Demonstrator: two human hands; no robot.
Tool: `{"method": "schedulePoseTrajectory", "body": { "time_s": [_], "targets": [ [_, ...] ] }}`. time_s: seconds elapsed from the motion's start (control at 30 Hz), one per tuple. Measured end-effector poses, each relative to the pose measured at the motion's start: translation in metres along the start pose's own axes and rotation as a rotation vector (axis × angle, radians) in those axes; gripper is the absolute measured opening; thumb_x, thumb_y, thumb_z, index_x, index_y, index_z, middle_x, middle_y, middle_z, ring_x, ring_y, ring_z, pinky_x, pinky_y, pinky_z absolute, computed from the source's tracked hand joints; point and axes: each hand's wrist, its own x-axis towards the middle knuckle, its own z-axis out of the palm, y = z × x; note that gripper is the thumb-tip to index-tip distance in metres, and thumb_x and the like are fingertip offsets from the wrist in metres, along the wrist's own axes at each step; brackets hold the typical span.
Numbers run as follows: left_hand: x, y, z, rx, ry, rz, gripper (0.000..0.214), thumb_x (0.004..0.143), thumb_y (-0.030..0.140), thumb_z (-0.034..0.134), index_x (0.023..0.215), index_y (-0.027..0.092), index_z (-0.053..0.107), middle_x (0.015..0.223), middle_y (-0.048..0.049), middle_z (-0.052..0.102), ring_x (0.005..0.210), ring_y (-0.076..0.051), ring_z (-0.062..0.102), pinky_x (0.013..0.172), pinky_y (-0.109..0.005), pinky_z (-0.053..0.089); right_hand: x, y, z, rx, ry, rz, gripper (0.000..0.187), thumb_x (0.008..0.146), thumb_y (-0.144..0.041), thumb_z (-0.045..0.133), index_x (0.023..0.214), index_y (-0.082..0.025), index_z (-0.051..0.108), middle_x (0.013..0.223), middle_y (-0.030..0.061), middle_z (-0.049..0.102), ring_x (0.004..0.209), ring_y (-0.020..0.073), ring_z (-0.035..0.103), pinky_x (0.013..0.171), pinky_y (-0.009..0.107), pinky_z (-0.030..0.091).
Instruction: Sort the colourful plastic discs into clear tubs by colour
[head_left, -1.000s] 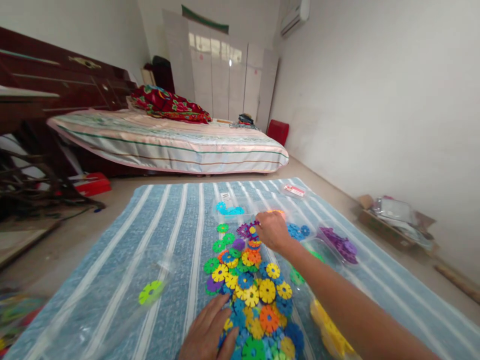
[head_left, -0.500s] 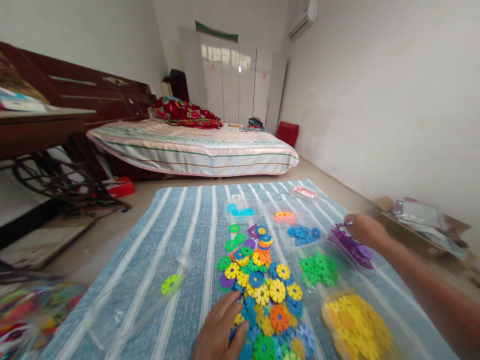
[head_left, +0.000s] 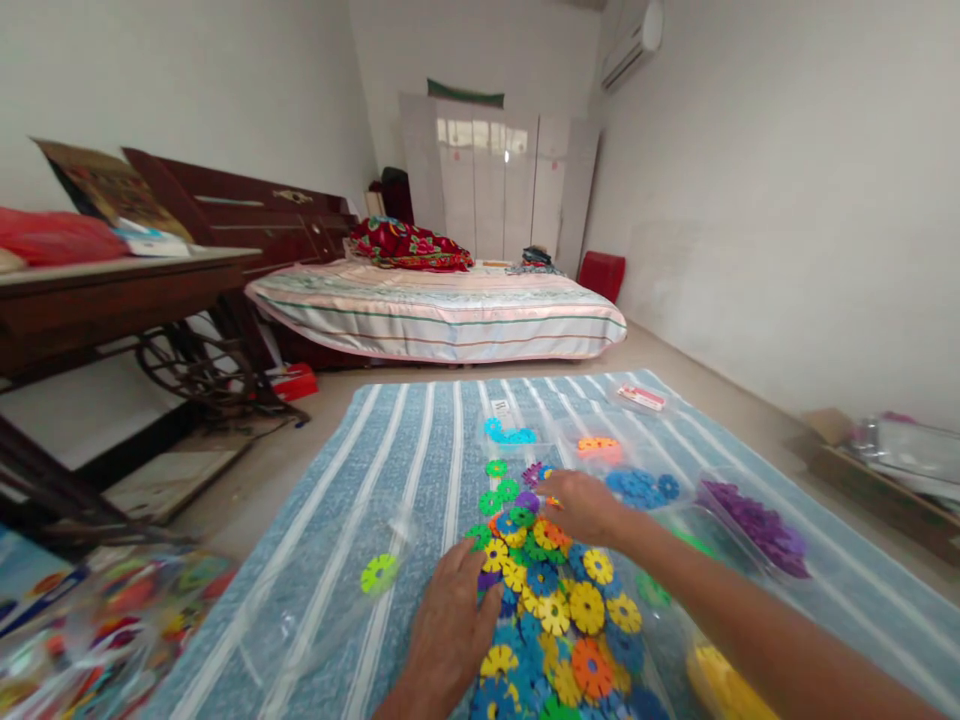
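A pile of flat, notched plastic discs (head_left: 555,612) in yellow, blue, green, orange and purple lies on the striped cloth. At its left edge rests my left hand (head_left: 452,622), fingers stretched forward and thumb apart, touching discs. My right hand (head_left: 581,508) reaches across to the far end of the pile, its fingers apart over discs near a purple disc (head_left: 528,501). Its fingertips are slightly blurred. To the right, a clear box holds purple discs (head_left: 757,525). My right forearm partly hides the green discs (head_left: 694,540) and the yellow discs (head_left: 724,685).
Clear boxes with light-blue discs (head_left: 517,436), orange discs (head_left: 598,445) and blue discs (head_left: 643,488) stand beyond the pile. A lone lime disc (head_left: 379,574) lies at left on clear plastic. Bagged colourful pieces (head_left: 120,625) sit lower left; a cardboard box (head_left: 892,500) stands right.
My right hand has moved left from the box of purple discs to the far end of the pile. My left hand has slid slightly forward along the pile. The view has shifted left.
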Motion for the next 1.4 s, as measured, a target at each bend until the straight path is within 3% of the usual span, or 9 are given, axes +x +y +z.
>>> {"method": "schedulePoseTrajectory", "body": {
  "time_s": [0.13,0.3,0.47,0.63,0.73,0.83,0.97,1.27,1.4],
  "targets": [
    [0.014,-0.005,0.01,-0.025,0.063,-0.067,0.037,0.081,0.032,0.046,0.108,0.014,0.064,0.122,-0.0154,0.061,0.116,-0.028,0.056,0.1,-0.047,0.045,0.049,-0.038,0.029,-0.032,0.014,-0.04,0.027,0.085,-0.033,0.052,0.104,-0.018,0.064,0.108,0.0107,0.064,0.107,0.024,0.056,0.09,0.035,0.041],
    [0.03,-0.013,0.03,-0.07,0.17,-0.107,0.037,0.081,0.031,0.046,0.107,0.011,0.063,0.119,-0.018,0.062,0.114,-0.028,0.057,0.098,-0.047,0.047,0.075,-0.049,0.049,-0.054,0.044,-0.038,0.031,0.091,-0.035,0.043,0.109,-0.017,0.06,0.114,0.0139,0.059,0.112,0.0275,0.051,0.089,0.043,0.041],
    [0.034,-0.021,0.041,-0.168,0.298,-0.157,0.036,0.085,0.029,0.042,0.109,0.011,0.062,0.116,-0.0158,0.065,0.109,-0.025,0.061,0.094,-0.044,0.051,0.052,-0.046,0.054,-0.039,-0.027,-0.174,0.02,0.086,-0.022,0.047,0.098,-0.018,0.062,0.106,0.01,0.062,0.102,0.0229,0.056,0.085,0.034,0.041],
    [0.03,-0.024,0.04,-0.228,0.332,-0.123,0.034,0.087,0.03,0.041,0.108,0.012,0.062,0.113,-0.0138,0.067,0.107,-0.023,0.062,0.092,-0.041,0.052,0.012,-0.041,0.041,0.032,-0.105,-0.283,0.019,0.086,-0.018,0.046,0.095,-0.023,0.063,0.093,0.001,0.066,0.088,0.0146,0.06,0.076,0.022,0.041],
    [0.03,-0.021,0.039,-0.215,0.29,-0.095,0.035,0.088,0.032,0.041,0.109,0.013,0.062,0.113,-0.0135,0.067,0.107,-0.023,0.062,0.093,-0.041,0.051,0.008,-0.03,0.031,0.046,-0.084,-0.171,0.018,0.088,-0.023,0.046,0.095,-0.024,0.062,0.096,0.0003,0.066,0.095,0.0141,0.058,0.082,0.022,0.039],
    [0.031,-0.017,0.038,-0.188,0.233,-0.079,0.035,0.087,0.032,0.044,0.111,0.014,0.062,0.114,-0.0133,0.066,0.107,-0.024,0.062,0.094,-0.042,0.05,0.021,-0.015,0.027,-0.009,-0.023,0.047,0.024,0.088,-0.026,0.047,0.107,-0.02,0.059,0.11,0.0088,0.062,0.109,0.0211,0.052,0.091,0.031,0.037],
    [0.031,-0.011,0.032,-0.185,0.178,-0.083,0.034,0.086,0.032,0.045,0.112,0.016,0.061,0.113,-0.0116,0.067,0.107,-0.023,0.062,0.095,-0.041,0.049,0.03,-0.013,0.035,-0.046,-0.031,0.201,0.037,0.087,-0.036,0.048,0.116,-0.014,0.056,0.111,0.0169,0.06,0.107,0.0302,0.053,0.083,0.04,0.042],
    [0.032,-0.01,0.026,-0.329,0.113,-0.18,0.042,0.089,0.035,0.037,0.117,0.012,0.059,0.117,-0.0129,0.065,0.11,-0.022,0.06,0.098,-0.039,0.047,0.001,-0.044,0.031,0.005,-0.161,0.008,0.023,0.086,-0.03,0.047,0.083,-0.025,0.069,0.089,0.0037,0.069,0.088,0.02,0.063,0.073,0.027,0.042],
    [0.03,-0.01,0.028,-0.35,0.107,-0.203,0.041,0.088,0.033,0.038,0.117,0.013,0.059,0.12,-0.0126,0.064,0.112,-0.022,0.059,0.1,-0.039,0.045,0.02,-0.033,0.027,0.007,-0.104,0.04,0.024,0.084,-0.02,0.045,0.095,-0.021,0.067,0.1,0.0077,0.068,0.098,0.0216,0.06,0.08,0.029,0.041]
  ]
}}
